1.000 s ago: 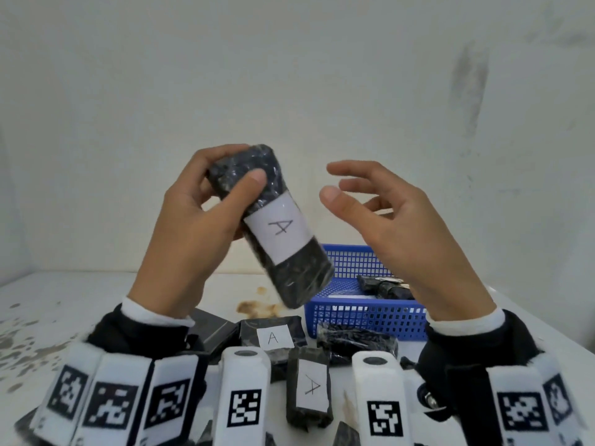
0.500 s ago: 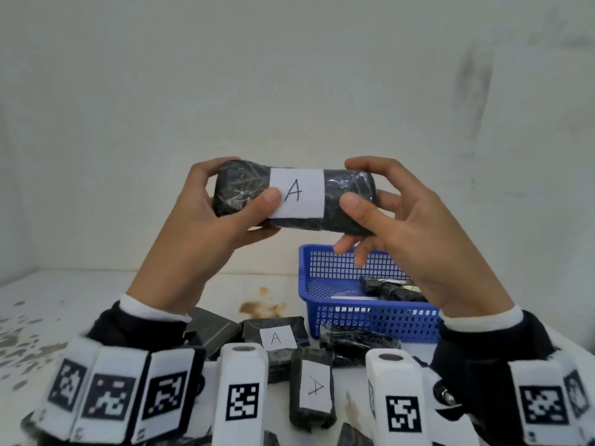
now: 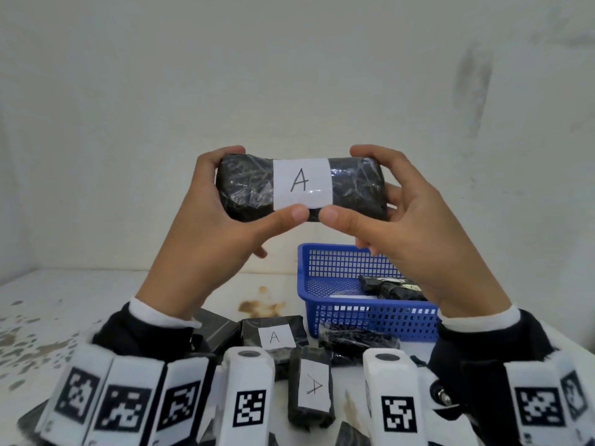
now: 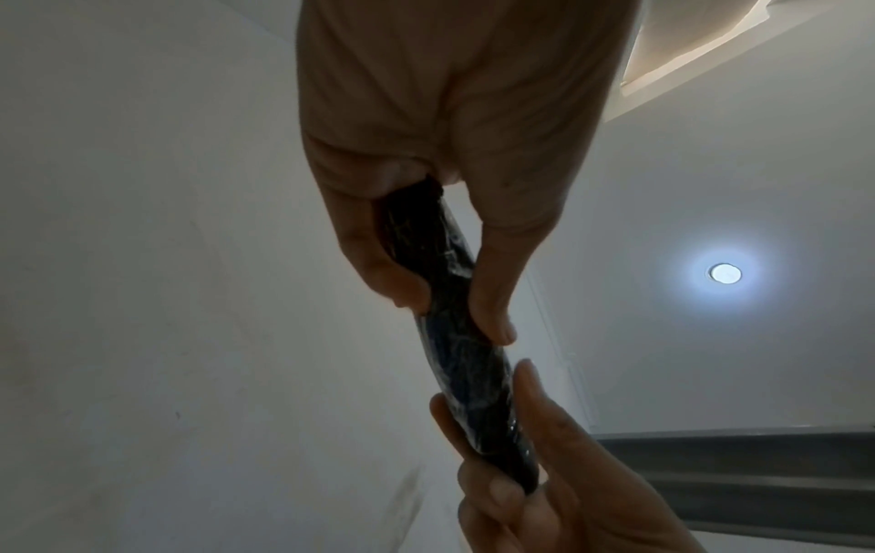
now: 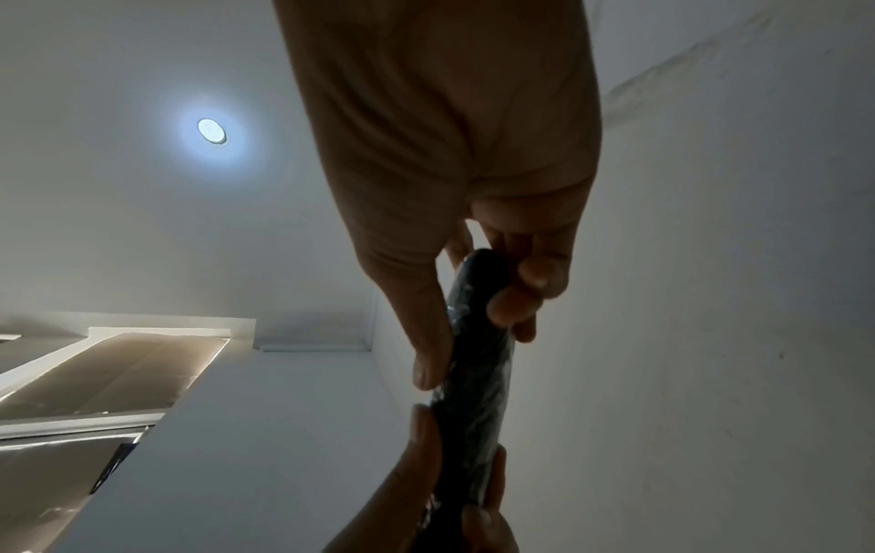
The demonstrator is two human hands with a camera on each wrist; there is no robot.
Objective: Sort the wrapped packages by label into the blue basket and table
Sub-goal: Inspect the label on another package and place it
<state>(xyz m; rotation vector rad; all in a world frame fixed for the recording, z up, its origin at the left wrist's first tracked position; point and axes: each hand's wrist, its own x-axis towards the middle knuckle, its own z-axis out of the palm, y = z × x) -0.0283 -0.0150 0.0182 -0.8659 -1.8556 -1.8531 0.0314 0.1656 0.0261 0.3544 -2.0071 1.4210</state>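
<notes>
At frame centre, my left hand (image 3: 206, 220) and right hand (image 3: 418, 226) are gripping opposite ends of a black wrapped package (image 3: 301, 185), level, its "A" label facing me. It is hovering above the blue basket (image 3: 325, 278) at lower right, and other packages are lying on the tabletop (image 3: 80, 294) below.

A white table (image 3: 96, 304) is seen, its surface marked by grey speckles toward the left and a brown stain (image 3: 260, 306) near the middle. At the right, a blue basket (image 3: 360, 313) of perforated plastic is set directly on the tabletop. Just in front of it, a dark wrapped package (image 3: 357, 341) is laid — no label can be made out on it. To its left, a package labelled A (image 3: 273, 336) is placed flat, and a second package marked A (image 3: 310, 389) lies nearer the front edge. Another dark package (image 3: 215, 328), partly hidden, is found further left; its label, if any, cannot be told.
</notes>
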